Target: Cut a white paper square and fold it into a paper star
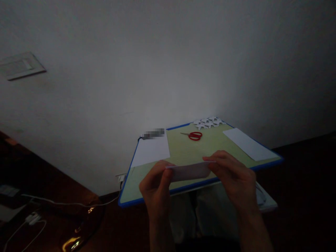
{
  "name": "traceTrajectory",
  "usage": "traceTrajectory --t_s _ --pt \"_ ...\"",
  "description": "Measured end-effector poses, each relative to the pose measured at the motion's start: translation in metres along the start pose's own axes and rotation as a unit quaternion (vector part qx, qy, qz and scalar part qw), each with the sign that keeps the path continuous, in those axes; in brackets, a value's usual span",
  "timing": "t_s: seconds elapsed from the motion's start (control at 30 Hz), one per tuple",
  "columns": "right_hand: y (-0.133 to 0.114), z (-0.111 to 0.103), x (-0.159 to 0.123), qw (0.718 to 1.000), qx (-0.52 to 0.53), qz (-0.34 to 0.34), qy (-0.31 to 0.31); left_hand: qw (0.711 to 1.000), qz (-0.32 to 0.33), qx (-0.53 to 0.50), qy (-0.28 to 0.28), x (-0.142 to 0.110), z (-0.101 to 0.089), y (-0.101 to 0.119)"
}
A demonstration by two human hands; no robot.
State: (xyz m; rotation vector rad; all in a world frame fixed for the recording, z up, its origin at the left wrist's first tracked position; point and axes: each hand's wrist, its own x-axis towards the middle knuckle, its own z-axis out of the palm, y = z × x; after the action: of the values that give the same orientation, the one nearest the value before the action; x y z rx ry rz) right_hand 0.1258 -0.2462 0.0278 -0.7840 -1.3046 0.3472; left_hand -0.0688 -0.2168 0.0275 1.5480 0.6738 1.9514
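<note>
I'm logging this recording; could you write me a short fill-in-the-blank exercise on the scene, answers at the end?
1. The left hand and right hand hold the same narrow white piece made of ____.
2. The pale green tabletop has a ____ border.
3. On it lies a pair of metal scissors with ____ handles.
4. Small, pointed white paper shapes lie by the tabletop's ____ (near or far) edge.

Missing words: paper; blue; red; far.

The left hand point(160, 182) and right hand point(232, 175) hold a paper point(191, 172) by its ends above the table point(183, 150). Beyond it lie scissors point(190, 134), near white folded pieces point(208, 124) at the far edge.
</note>
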Motion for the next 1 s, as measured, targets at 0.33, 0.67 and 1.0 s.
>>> traceTrajectory --t_s 0.33,0.67,1.0 --pt "-0.004 0.004 -0.001 0.999 0.029 -0.035 0.006 0.996 0.042 0.055 0.057 -0.002 0.007 0.007" --pt "-0.005 0.013 -0.003 0.999 0.025 0.014 0.028 0.979 -0.007 0.169 0.111 -0.009 0.011 0.011" --pt "-0.003 0.019 0.001 0.993 0.002 0.114 0.040 0.982 -0.097 0.149 0.055 -0.011 0.023 0.007"
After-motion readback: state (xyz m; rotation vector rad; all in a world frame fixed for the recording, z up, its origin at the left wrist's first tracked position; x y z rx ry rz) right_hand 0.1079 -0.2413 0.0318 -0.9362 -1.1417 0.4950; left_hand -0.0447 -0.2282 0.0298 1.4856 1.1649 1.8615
